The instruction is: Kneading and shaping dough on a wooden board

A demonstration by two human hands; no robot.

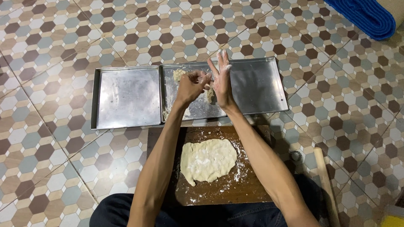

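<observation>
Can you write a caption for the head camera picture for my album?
Left hand and right hand work dough over a metal tray; flattened dough lies on a board.

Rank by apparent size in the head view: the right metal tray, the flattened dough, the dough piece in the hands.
1. Right metal tray, though farther away.
2. Flattened dough on the wooden board.
3. Dough piece, partly hidden by both hands.

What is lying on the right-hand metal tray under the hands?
On the right tray lie a dough lump at its back left and floury smears. The left hand and right hand work another dough piece, hiding the tray beneath.
</observation>
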